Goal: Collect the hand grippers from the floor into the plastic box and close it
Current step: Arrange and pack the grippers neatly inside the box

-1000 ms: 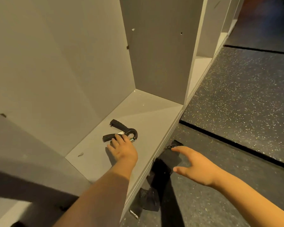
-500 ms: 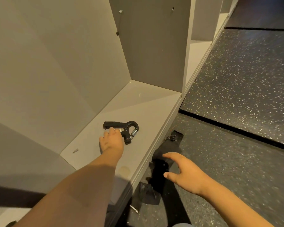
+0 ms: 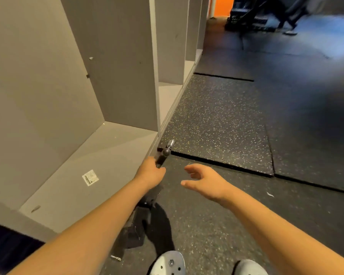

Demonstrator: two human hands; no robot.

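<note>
My left hand (image 3: pixel 150 172) grips a black hand gripper (image 3: pixel 163 152) by its handles, lifted just past the front edge of the grey shelf (image 3: pixel 83 163); its metal spring sticks up toward the speckled floor mat. My right hand (image 3: pixel 205 180) hovers to the right of it over the floor, fingers spread and relaxed, holding nothing. The plastic box is not in view.
A grey cubby unit (image 3: pixel 115 56) with upright dividers runs along the left. A black strap or cloth (image 3: pixel 135 231) lies on the floor under my left forearm. My two light shoes (image 3: pixel 167 262) show at the bottom. Dark rubber mats (image 3: pixel 226 124) stretch to the right.
My left hand closed on the hand gripper and lifted it off the shelf toward the right, past the shelf edge. The view swung up and right. My right hand stayed spread.
</note>
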